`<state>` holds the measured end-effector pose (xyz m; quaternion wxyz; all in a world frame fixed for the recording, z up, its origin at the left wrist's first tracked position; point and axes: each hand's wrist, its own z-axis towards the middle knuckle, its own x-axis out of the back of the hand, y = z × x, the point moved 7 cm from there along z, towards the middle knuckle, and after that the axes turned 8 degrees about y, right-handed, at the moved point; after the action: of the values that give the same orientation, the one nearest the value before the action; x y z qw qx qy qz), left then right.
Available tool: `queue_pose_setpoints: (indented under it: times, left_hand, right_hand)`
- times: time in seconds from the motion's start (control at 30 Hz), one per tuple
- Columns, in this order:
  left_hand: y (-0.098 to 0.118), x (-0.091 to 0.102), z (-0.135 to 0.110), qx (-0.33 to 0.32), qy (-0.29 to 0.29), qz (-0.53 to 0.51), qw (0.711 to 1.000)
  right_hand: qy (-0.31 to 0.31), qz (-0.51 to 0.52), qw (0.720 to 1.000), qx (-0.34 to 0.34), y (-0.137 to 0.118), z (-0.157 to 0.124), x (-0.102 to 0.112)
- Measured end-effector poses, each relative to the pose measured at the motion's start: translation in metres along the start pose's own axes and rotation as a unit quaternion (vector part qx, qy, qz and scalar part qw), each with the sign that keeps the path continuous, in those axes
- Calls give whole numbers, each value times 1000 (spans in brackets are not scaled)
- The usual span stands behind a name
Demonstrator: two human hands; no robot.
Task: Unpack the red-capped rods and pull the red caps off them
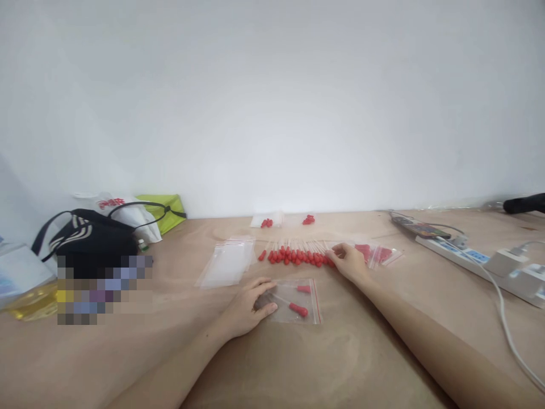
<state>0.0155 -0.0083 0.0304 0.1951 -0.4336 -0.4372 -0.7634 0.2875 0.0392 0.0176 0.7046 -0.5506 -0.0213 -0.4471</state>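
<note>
Red droppers (293, 257), many unbagged, lie at the right hand (349, 262), its grip unclear; filled bags (385, 255) beside it; left hand (252, 305) spread on a two-dropper bag (284, 316).

A row of droppers (298, 257) lies on the desk (272, 369). Left of it is a bag stack (227, 262), right of it a power strip (474, 257), before it a zip bag (286, 302).

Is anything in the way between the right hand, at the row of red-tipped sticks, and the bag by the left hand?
Nothing visible: only tabletop shows between the near edge of the red-tipped sticks, where the right hand is, and the clear bag by the left hand.
</note>
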Motion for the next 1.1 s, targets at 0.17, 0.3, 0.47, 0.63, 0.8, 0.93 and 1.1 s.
queue_pose_setpoints:
  times: [0.17, 0.3, 0.47, 0.63, 0.8, 0.93, 1.1]
  left_hand:
    - [-2, -2, 0, -1, -5, -2, 1000]
    - [-1, -1, 0, -4, -2, -5, 1000]
    - [2, 1, 0, -12, 5, -15, 1000]
    - [0, 1, 0, -11, 4, -11, 1000]
    - [0, 0, 0, -16, 4, -9, 1000]
    - [-2, 0, 0, -17, 3, -7, 1000]
    - [-2, -1, 0, -11, 1, -8, 1000]
  right_hand:
    - [-18, 30, 998, -59, 12, 4, 0]
    - [-52, 84, 991, -92, 20, 4, -5]
    - [-67, 157, 978, -121, 28, 3, -13]
    - [-46, 181, 975, -118, 32, 6, -10]
    - [-12, 170, 982, -82, 28, 9, -1]
    - [-3, 158, 986, -51, 21, 7, -1]
    - [-1, 136, 990, -25, 8, 1, 2]
